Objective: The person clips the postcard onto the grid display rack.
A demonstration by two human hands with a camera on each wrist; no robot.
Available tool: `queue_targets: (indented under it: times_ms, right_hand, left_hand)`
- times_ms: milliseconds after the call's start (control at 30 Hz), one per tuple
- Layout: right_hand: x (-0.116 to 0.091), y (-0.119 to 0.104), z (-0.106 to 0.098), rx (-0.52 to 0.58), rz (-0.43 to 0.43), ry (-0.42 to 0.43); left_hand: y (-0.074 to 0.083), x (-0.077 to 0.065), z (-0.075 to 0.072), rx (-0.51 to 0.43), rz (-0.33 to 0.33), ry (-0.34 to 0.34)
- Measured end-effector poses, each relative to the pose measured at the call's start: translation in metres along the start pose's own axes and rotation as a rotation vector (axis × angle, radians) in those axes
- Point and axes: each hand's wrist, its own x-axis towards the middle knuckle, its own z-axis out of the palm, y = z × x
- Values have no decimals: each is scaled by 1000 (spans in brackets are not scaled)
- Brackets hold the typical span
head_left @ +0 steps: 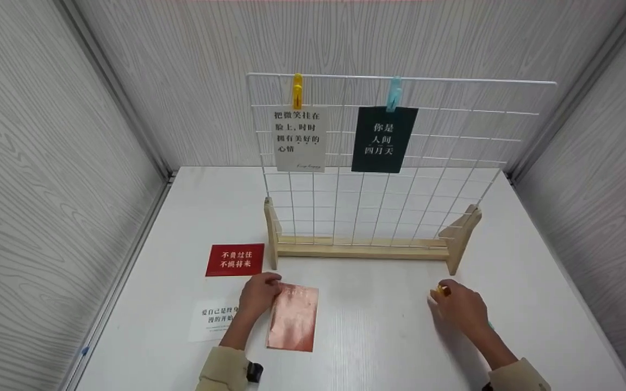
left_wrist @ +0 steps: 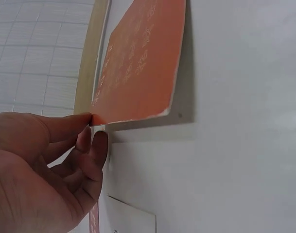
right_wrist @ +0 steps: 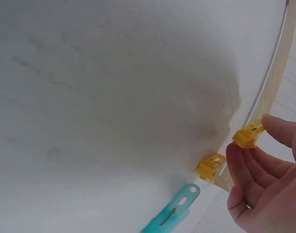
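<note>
My left hand (head_left: 258, 296) pinches the corner of a shiny copper-red card (head_left: 293, 320) between thumb and finger. In the left wrist view this card (left_wrist: 143, 68) is tilted up over the white table, casting a shadow below it. On the right, my right hand (head_left: 464, 310) holds a small yellow clip (right_wrist: 249, 134) between thumb and fingertips, a little above the table. Beside that hand lie a second yellow clip (right_wrist: 211, 167) and a teal clip (right_wrist: 172, 211). A white card (head_left: 212, 320) with dark writing lies partly hidden behind my left forearm.
A white wire grid (head_left: 345, 206) stands in a wooden base (head_left: 362, 251) at the back. A yellow clip (head_left: 298, 91) holds a pale card (head_left: 300, 141) on it; a teal clip (head_left: 394, 93) holds a dark green card (head_left: 383, 141). A red card (head_left: 235, 260) lies left of the base.
</note>
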Motion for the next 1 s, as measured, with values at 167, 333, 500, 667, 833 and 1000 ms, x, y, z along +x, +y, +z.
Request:
queue_targets:
  times_ms: [167,333,500,667,833,1000]
  right_hand:
    - [-2,-2,-2,87,-26,64]
    - [-3,-2,-1,160,-67,131]
    - [-3,-2,0,196,-66,158]
    - [-2,-4,-1,204,-61,195]
    - [-1,-6,-5,201,-69,230]
    - [-2,-5,-6,207,-35,193]
  left_hand:
    - [0,2,1,-79,-8,-32]
    - [-2,0,1,-149,-20,-46]
    - [-1,-2,-1,-208,-22,-53]
    - [1,-2,-1,-240,-8,-68]
    - [3,-2,-2,-277,-8,-72]
    - [4,-2,-2,-299,-3,-81]
